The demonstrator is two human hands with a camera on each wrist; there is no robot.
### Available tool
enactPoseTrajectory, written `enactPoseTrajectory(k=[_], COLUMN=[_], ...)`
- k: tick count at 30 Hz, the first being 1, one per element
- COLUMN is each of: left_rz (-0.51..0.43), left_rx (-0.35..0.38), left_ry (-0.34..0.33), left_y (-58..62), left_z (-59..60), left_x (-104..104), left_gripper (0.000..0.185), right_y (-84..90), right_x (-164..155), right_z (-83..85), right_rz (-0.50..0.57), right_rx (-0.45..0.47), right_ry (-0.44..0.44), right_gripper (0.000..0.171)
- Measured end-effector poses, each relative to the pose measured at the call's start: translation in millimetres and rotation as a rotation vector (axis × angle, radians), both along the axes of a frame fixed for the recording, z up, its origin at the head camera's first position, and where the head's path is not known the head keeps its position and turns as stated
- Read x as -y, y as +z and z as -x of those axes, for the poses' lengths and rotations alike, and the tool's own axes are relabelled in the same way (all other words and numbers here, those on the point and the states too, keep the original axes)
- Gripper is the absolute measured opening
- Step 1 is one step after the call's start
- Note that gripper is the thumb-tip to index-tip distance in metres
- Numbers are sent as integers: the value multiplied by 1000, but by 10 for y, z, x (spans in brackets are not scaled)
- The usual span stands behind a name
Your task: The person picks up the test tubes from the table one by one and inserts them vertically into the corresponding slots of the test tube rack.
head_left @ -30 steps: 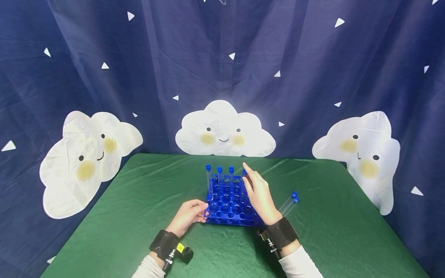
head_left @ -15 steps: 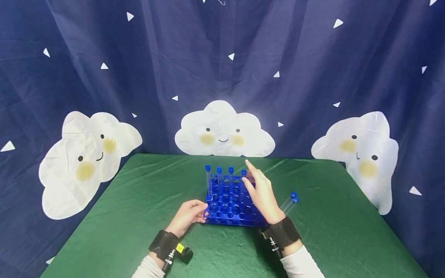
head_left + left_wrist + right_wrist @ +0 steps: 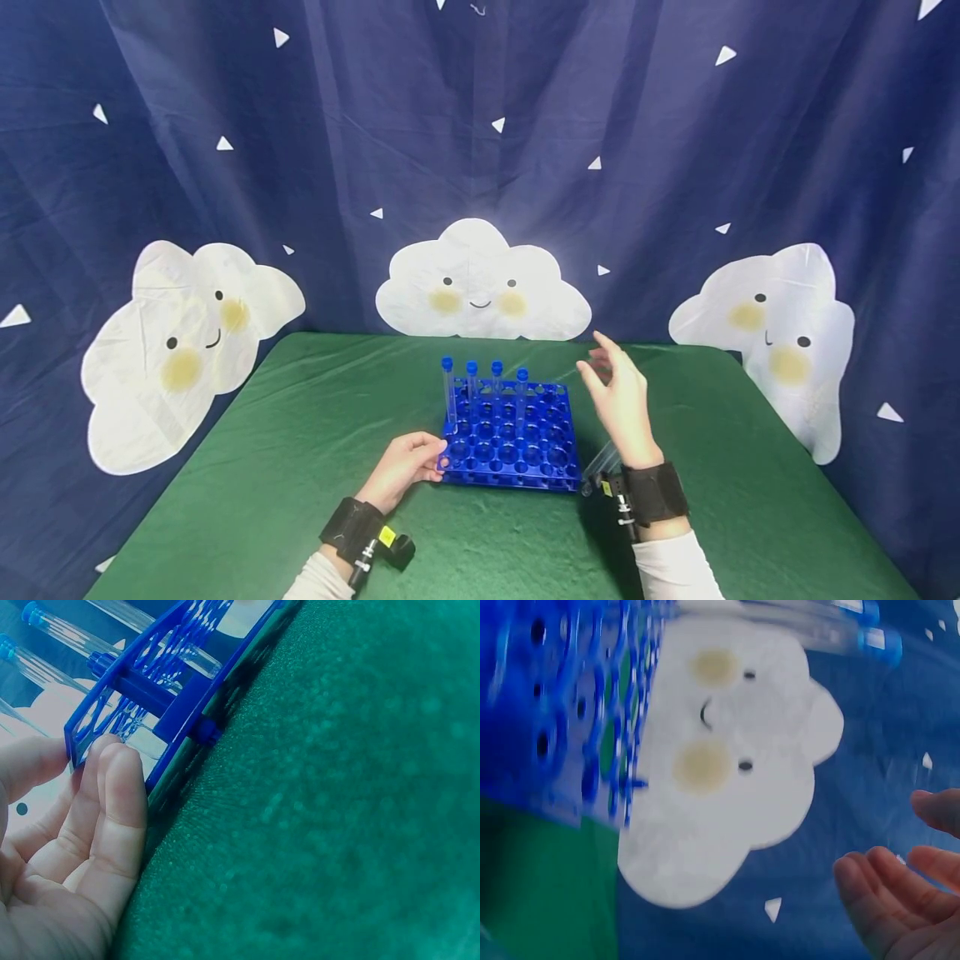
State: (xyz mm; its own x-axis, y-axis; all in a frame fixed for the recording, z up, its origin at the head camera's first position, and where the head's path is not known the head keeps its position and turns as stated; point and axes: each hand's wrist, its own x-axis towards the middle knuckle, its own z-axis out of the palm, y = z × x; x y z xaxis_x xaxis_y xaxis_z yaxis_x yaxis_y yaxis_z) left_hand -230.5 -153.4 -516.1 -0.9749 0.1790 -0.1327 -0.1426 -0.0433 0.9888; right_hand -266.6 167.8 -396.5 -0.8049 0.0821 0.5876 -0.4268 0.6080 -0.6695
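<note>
A blue test tube rack [image 3: 517, 442] with rows of round holes stands on the green table. Several clear test tubes [image 3: 521, 404] with blue caps stand upright in its left and middle part. My left hand [image 3: 408, 465] pinches the rack's front left corner; in the left wrist view the thumb is at the upper plate and the fingers [image 3: 124, 787] lie against its end. My right hand [image 3: 624, 408] is in the air right of the rack, holding nothing, its fingers loosely spread. Below it, clear tubes [image 3: 602, 460] lean at the rack's right side, partly hidden by the hand and wrist.
The green cloth-covered table [image 3: 337, 400] reaches back to a dark blue curtain [image 3: 637, 100] printed with white clouds and triangles. Both wrists wear black straps [image 3: 654, 502] with small cameras. In the right wrist view, two blue-capped tubes [image 3: 817, 626] show at the top.
My right hand has moved right, away from the tube in the rack's middle, uncovering the rack's right part. My left hand stays on the corner. The leaning tubes' caps are now hidden.
</note>
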Motion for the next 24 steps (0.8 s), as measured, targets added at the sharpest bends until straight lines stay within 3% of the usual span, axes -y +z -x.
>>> enactPoseTrajectory(k=[4, 12, 18, 24], left_rz=[-3, 6, 3, 8], left_rx=[-2, 1, 1, -2], left_ry=[-3, 3, -5, -4], left_y=[2, 4, 6, 4], left_z=[-1, -9, -10, 1], left_x=[-2, 6, 13, 6], left_gripper=[25, 28, 29, 32], right_y=[-18, -133, -312, -456], right_x=[-205, -539, -680, -717], right_z=[37, 66, 86, 85], right_rz=[-31, -126, -235, -257], right_rx=[86, 425, 640, 742], right_ry=[-97, -198, -195, -176], right_gripper=[49, 53, 37, 36])
